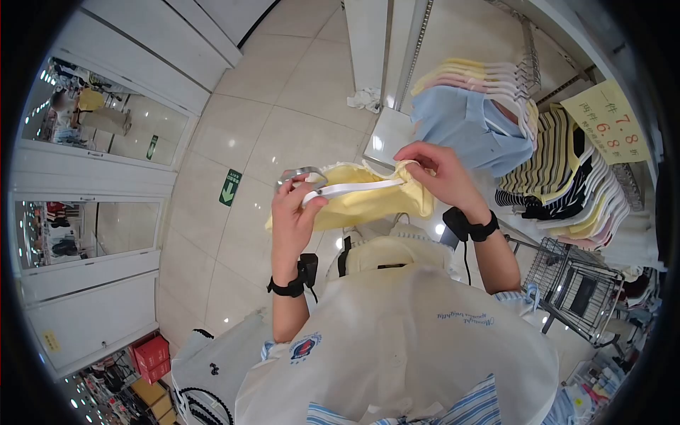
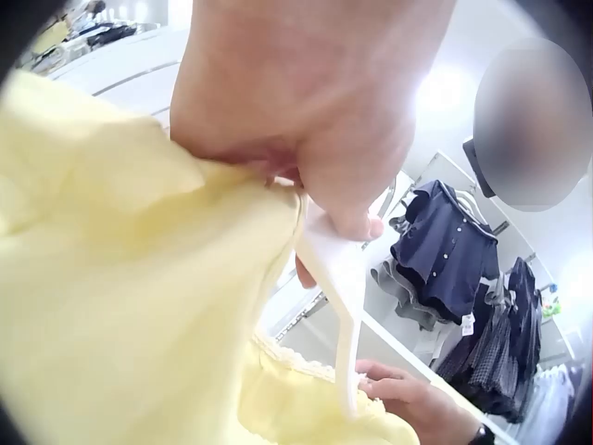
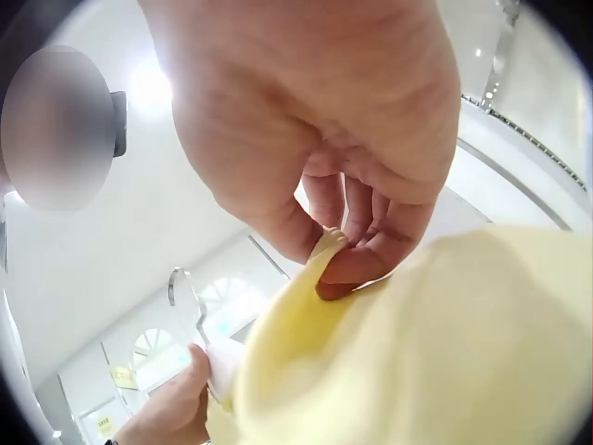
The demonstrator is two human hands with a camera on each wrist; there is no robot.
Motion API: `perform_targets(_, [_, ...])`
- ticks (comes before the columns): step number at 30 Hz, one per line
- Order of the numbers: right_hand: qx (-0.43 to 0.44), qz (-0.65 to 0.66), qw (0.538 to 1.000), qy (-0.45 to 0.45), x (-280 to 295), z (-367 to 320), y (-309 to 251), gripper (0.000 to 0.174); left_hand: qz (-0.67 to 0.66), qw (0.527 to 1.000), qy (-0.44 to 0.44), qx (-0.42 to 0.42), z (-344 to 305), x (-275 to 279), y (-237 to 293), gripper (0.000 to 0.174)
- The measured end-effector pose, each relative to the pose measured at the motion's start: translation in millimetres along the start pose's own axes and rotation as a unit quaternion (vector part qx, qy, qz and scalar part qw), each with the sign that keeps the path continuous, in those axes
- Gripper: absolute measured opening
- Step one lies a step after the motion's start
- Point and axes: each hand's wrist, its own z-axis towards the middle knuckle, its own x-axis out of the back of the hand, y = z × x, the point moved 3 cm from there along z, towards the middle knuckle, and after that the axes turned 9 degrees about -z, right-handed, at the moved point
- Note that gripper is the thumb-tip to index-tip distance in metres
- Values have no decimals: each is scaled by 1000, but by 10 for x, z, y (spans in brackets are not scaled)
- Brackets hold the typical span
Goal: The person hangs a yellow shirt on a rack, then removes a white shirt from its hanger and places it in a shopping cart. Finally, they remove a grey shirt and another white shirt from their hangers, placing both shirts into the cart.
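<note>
A yellow garment (image 1: pixel 354 202) with a pale lace-like edge hangs between both hands in the head view. My left hand (image 1: pixel 292 212) grips a white hanger (image 1: pixel 361 187) near its metal hook, with the garment's cloth beside the fingers. One hanger arm reaches along the garment's opening toward the right. My right hand (image 1: pixel 445 177) pinches the garment's edge between thumb and fingers, near that arm's end. In the right wrist view the pinched edge of the yellow cloth (image 3: pixel 296 324) shows between the fingertips (image 3: pixel 334 269). The hanger's other arm is hidden.
At the right, a rack holds blue shirts (image 1: pixel 467 120) and striped clothes (image 1: pixel 542 159) under a yellow sign (image 1: pixel 605 120). A wire cart (image 1: pixel 581 290) stands lower right. White cabinets with mirrors (image 1: pixel 92 230) line the left; a green floor sign (image 1: pixel 230 188) lies on the tiles.
</note>
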Motion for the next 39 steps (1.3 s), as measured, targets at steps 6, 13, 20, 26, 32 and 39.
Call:
perform_targets(6, [4,-10,999,40,19,11,-77,18,218,964,-30,-147,58,-130,321,27])
perform_targets(13, [-2,-123,992,17,-50,38,-77,17,105,982,-4,-155,47,-285,371,23])
perform_targets(20, [26,-152,988,7,-68,-13,-77,16,54,991,5,-124,-4,-313,316,18])
perform_targets(26, [188,-310,932,-5,-342,-83,-353,28,36,986,-4,-165,84,-381,385,17])
perform_targets(32, [53,-141,988,-25,-558,-39,-382,25,42,994,-67,-80,68,-479,499,17])
perform_targets(39, [127,-196,972,8,-192,-29,-397,20,165,979,-73,-91,54,-53,313,50])
